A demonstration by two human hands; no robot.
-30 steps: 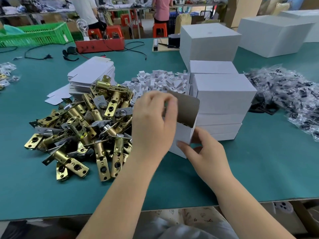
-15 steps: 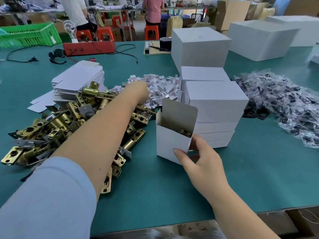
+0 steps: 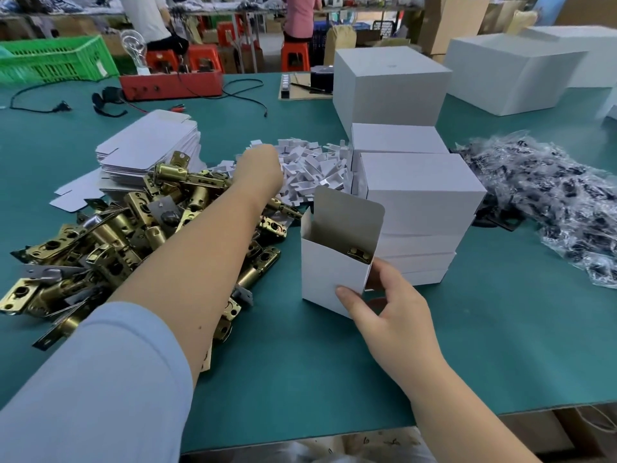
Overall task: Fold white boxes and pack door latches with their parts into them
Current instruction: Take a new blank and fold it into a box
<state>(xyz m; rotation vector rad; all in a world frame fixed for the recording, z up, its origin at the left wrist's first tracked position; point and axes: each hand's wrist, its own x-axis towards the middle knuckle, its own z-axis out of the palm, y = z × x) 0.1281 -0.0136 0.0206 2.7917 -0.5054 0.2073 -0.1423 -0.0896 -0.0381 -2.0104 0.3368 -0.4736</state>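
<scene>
At table centre, right hand point(image 3: 394, 315) grips the open box point(image 3: 330, 272): thumb on the near front face low down, fingers curled round its right side. Box stands upright on the green table point(image 3: 500, 345), white outside, grey-brown inside, top flap raised with rounded corners. A brass latch point(image 3: 359, 253) shows inside at the box's right wall.

Left hand point(image 3: 262, 168) reaches left of and beyond the box, down into the pile of small white inserts point(image 3: 314, 165). Its fingers are hidden behind the back of the hand; whether they hold anything cannot be told. Light blue sleeve point(image 3: 100, 389) on that arm.

Left of the box: heap of brass latches point(image 3: 100, 235), gold bodies with silver plates, under the left forearm. Beyond the heap: stack of flat white blanks point(image 3: 150, 145).

Right of the box, touching or just beside: stack of closed white boxes point(image 3: 417, 202). Behind that, a large white carton point(image 3: 390, 85). Far right of the box: heap of clear bags point(image 3: 551, 198) with dark parts.

Beyond, at the table's far edge: red case point(image 3: 170, 85) with cables, green crate point(image 3: 53, 58).

No readable writing or brand on any box.
</scene>
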